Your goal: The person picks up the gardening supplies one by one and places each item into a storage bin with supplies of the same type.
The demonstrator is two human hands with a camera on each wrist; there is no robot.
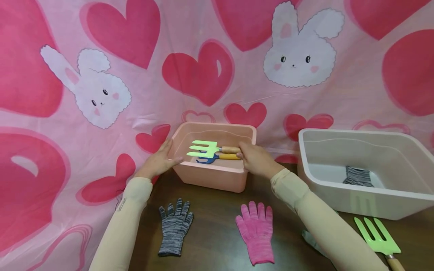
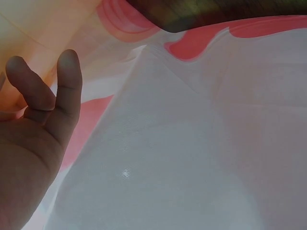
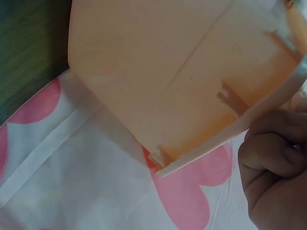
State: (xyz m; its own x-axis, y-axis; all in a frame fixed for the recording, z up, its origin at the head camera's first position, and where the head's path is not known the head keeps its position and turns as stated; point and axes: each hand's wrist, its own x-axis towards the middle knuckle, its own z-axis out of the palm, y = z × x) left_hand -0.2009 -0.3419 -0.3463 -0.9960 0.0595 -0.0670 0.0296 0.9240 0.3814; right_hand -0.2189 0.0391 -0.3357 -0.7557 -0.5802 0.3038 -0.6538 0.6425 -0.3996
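R hand (image 1: 255, 160) had fingers curled round handle of green garden fork (image 1: 209, 149), tines over pink bin (image 1: 210, 178) w/ blue cultivator (image 1: 211, 158) inside; L hand (image 1: 157, 162), fingers loosely extended, touched bin's L rim.

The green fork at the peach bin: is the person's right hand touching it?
Touching. The head view shows the right hand gripping the green fork by the end of its wooden handle.

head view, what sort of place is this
Probably an indoor tabletop set up for sorting or demonstration: a heart-and-bunny backdrop hangs behind a dark table, which bears a pink bin and a pink glove laid flat.
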